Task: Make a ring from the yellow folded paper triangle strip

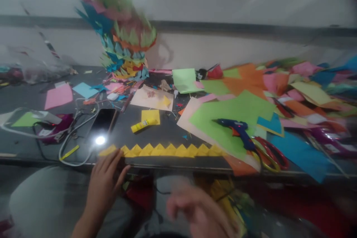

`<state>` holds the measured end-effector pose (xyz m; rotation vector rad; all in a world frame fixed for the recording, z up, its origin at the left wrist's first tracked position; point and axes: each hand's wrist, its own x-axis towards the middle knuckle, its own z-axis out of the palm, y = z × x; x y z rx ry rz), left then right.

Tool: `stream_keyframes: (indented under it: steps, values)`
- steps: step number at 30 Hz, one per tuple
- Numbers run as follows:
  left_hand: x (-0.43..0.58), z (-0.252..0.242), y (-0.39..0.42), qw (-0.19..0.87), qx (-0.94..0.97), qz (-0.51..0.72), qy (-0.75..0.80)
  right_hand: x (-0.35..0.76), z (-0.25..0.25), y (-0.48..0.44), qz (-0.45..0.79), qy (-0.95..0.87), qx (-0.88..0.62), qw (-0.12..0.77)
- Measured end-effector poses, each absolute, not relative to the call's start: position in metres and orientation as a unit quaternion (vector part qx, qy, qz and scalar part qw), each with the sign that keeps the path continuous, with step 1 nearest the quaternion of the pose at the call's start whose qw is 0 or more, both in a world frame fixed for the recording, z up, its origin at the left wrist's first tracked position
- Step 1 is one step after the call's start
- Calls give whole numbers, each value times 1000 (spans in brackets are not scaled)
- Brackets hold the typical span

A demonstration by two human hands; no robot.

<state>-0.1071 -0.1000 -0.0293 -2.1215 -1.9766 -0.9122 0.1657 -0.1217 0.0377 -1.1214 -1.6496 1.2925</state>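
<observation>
Inspector: Begin with the largest.

Clerk: Recorded: dark table (126,132), beneath all items listed. Beyond the yellow strip (167,150), find a tall paper construction (125,41), upright, in tiers of folded points; presumably set far back to free the near edge for handwork.

Inspector: Next in size?

Clerk: Right of the strip and a little beyond, a green sheet (223,106), overlapping a pale sheet (185,119); apparently doubling as a rest for tools.

Inspector: Locate the strip itself.

Clerk: Found on the table, along the near edge and roughly parallel to it, in a row of overlapping folded points; likely laid straight for even spacing and easy reach.

Inspector: State the grip.

Clerk: Left hand (107,173): fingers laid over the strip's left end, thumb spread away, not closed around anything visible; probably placed so to steady the row. Right hand (200,208): on the near side of the strip, apart from it, blurred, fingers bent; cannot tell whether closed on anything.

Inspector: Tools?

Clerk: Right of the strip, a glue gun (241,128), lying on the green sheet, nozzle turned left; seemingly parked on the right hand's side. Farther right, scissors (275,147). Beyond the strip's left end, a phone (103,122), lying flat.

Inspector: Smallest?

Clerk: Just beyond the strip, a yellow square (154,114), partly under a glue stick (141,125); judged within reach. Left of the strip, a yellow sliver (69,152), likely an offcut.
</observation>
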Motion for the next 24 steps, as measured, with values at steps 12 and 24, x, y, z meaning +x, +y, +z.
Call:
stream_keyframes:
  steps: [12, 24]
  values:
    - [-76, -37, -96, -126, -166, -723, -659, 180, -58, -96, 664, -254, -569, 413]
    - [3, -70, -106, -567, 227, -585, -533, 190, -64, -89, 679, -205, -618, 338]
